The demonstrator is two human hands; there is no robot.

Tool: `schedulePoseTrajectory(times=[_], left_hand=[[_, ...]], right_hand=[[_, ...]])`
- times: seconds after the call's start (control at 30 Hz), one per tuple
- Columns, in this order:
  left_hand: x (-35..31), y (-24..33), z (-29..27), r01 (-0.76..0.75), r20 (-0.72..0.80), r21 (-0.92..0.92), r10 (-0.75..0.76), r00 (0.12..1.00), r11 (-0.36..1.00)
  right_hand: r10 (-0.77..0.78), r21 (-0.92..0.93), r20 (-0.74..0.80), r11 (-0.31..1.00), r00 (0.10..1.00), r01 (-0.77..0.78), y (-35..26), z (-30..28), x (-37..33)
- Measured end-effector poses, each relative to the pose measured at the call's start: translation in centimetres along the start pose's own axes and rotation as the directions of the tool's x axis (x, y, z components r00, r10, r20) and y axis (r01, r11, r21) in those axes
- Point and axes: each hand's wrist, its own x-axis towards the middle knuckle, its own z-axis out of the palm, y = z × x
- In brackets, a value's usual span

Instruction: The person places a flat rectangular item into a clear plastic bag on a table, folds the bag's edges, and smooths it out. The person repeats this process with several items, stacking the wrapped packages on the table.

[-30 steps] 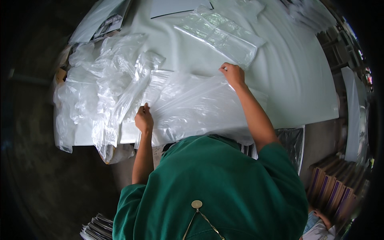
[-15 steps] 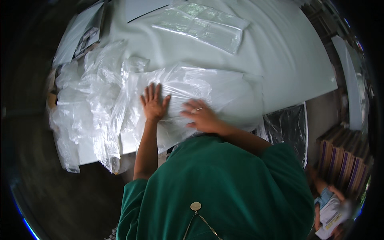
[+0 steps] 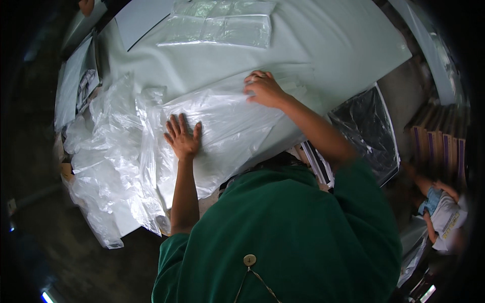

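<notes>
A wide sheet of clear plastic film [image 3: 222, 129] lies over the near part of the white-covered table, with creases running across it. My left hand [image 3: 183, 139] rests flat on its left part, fingers spread. Farther off and to the right, my right hand [image 3: 267, 91] is over the film close to its far edge, its fingers loosely bent and somewhat apart; I see nothing held in it. Left of my left hand the film bunches into a crumpled heap [image 3: 108, 156] that hangs over the table's near edge.
A folded clear plastic packet [image 3: 217, 25] lies at the far side, beside a white board [image 3: 139, 22]. A dark plastic-wrapped panel [image 3: 366, 134] stands at right, near stacked brown cartons [image 3: 439, 134]. Another person [image 3: 439, 207] is at the far right.
My right hand has moved away from me and slightly right, toward the film's far edge. My left hand stays flat on the film. The view has shifted a little.
</notes>
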Motion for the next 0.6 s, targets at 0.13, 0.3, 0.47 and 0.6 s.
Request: schedulePoseTrajectory(times=[0.13, 0.3, 0.47, 0.6], left_hand=[[0.0, 0.0, -0.5, -0.069, 0.039, -0.044, 0.071, 0.997, 0.997], [0.1, 1.0, -0.7, -0.095, 0.039, -0.035, 0.097, 0.995, 0.995], [0.2, 1.0, -0.2, -0.091, 0.015, -0.024, 0.091, 0.996, 0.996], [-0.3, 0.9, -0.4, -0.103, 0.010, -0.020, 0.104, 0.995, 0.994]], right_hand=[[0.348, 0.596, 0.222, 0.690, 0.911, -0.410, 5.7, -3.0, 4.4], [0.649, 0.893, 0.449, -0.333, 0.614, -0.301, 9.2, -8.9, 0.9], [0.657, 0.894, 0.434, -0.398, 0.616, -0.206, 0.4, -4.0, -8.3], [0.624, 0.586, 0.557, 0.173, 0.549, -0.791, -2.9, -9.0, -13.5]])
